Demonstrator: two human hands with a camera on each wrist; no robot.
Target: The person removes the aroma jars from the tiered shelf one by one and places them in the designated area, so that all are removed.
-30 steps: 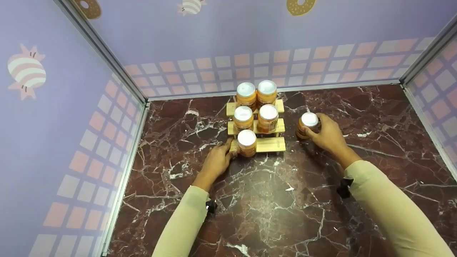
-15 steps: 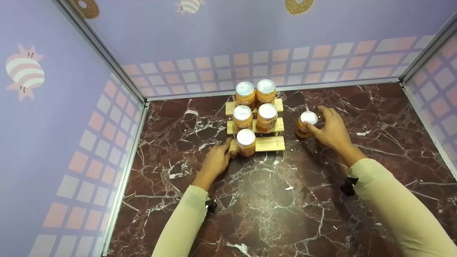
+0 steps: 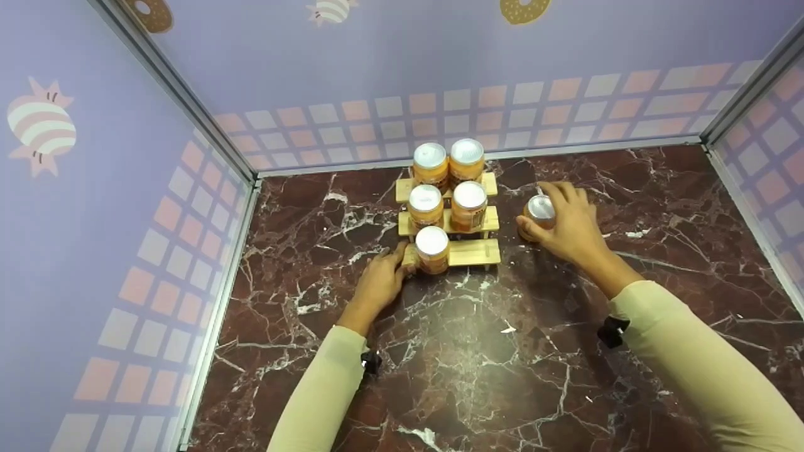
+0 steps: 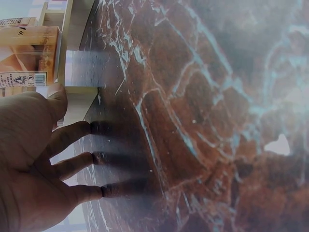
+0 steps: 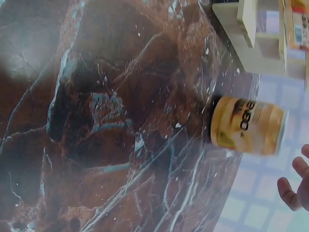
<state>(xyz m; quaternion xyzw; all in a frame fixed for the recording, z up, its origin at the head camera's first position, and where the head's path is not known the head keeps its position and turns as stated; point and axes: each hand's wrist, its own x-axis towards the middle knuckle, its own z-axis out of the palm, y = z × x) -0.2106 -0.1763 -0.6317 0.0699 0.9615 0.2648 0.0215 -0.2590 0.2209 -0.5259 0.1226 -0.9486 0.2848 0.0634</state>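
Note:
My left hand holds the left end of the lowest step of a three-step wooden stand. In the left wrist view its thumb lies against the step's edge, while the other visible fingers reach down to the tabletop. An orange can with a pale lid stands upright on the table, right of the stand. My right hand hovers over that can with spread, slightly bent fingers; the right wrist view shows a gap between can and fingers. One matching can stands on the lowest step.
Two cans stand on the middle step and two more on the top one. The tabletop is dark red marble. Lilac panels border it at the back and sides.
My right hand loosened from the can beside the stand, drew back to the right, then came back over it from above. The left hand stayed at the stand's end.

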